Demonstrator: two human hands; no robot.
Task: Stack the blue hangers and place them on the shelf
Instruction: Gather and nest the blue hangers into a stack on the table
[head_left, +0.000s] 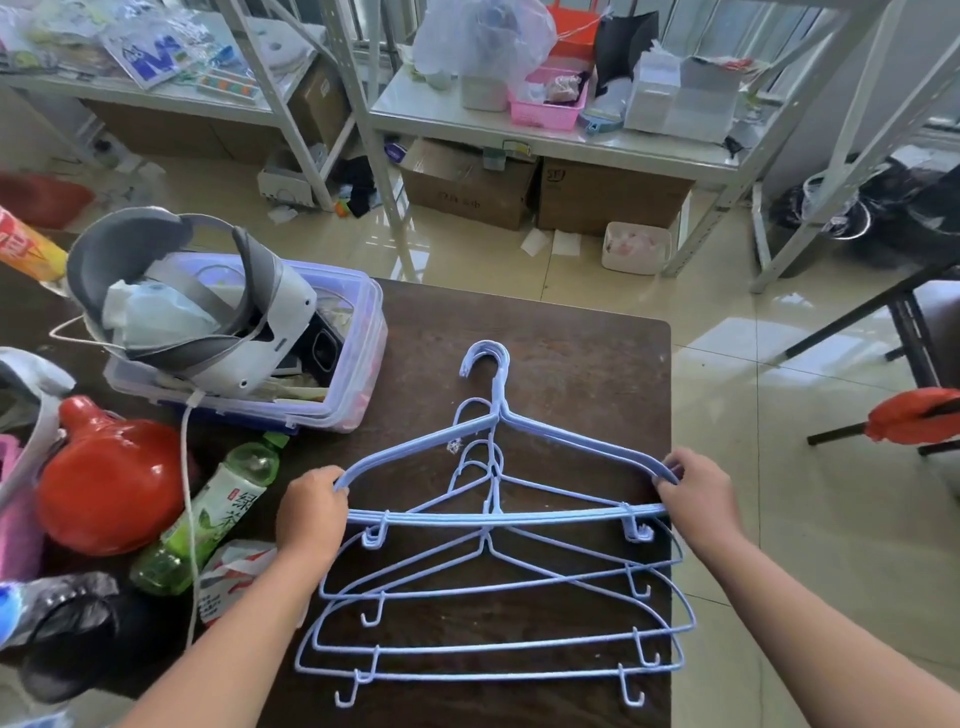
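Note:
A stack of pale blue hangers (501, 415) is held just over the dark brown table (587, 338), hooks pointing away from me. My left hand (311, 512) grips the stack's left shoulder end. My right hand (696, 499) grips its right shoulder end. Closer to me, three loose blue hangers (493, 649) lie flat on the table, overlapping each other, partly under the held stack. The white metal shelf (447, 111) stands beyond the table, across the tiled floor.
A clear plastic box (358, 374) holding a white headset sits at the table's left. A red jug (111, 483), a green bottle (208, 519) and a white cable crowd the left side. Shelf holds a pink basket (545, 111) and bags; cardboard boxes (467, 187) beneath.

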